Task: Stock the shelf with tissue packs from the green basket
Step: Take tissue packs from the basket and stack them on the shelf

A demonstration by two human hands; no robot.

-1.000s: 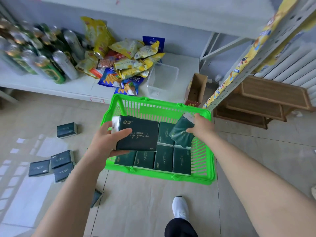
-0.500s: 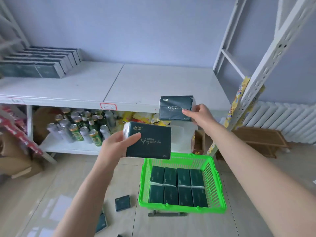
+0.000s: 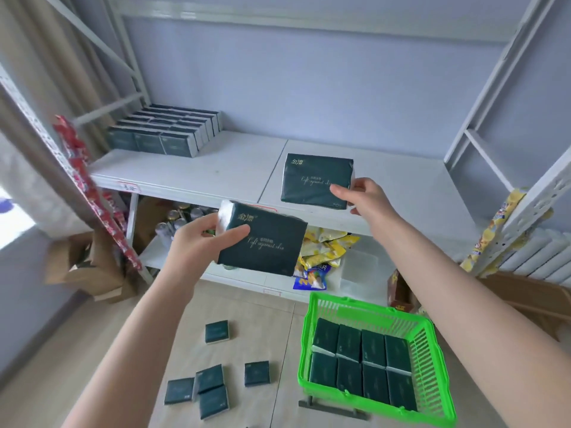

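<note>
My left hand (image 3: 202, 239) grips a dark green tissue pack (image 3: 265, 245) by its left end, held in the air below the front edge of the white shelf (image 3: 234, 168). My right hand (image 3: 363, 194) pinches the right edge of a second tissue pack (image 3: 312, 180), raised over the middle of that shelf. A block of several stocked packs (image 3: 167, 131) stands at the shelf's back left. The green basket (image 3: 429, 344) sits on the floor at lower right with several packs standing in two rows inside.
Several loose tissue packs (image 3: 213, 381) lie on the floor left of the basket. The lower shelf holds cans (image 3: 177, 219), snack bags (image 3: 324, 251) and a clear tub (image 3: 360, 267). A cardboard box (image 3: 86, 267) stands at left, a small carton (image 3: 400, 291) and a radiator (image 3: 537, 261) at right.
Both hands lifted their packs out of the basket and up to shelf height. The view rose from the basket to the shelf, and the right pack now hovers over the shelf board.
</note>
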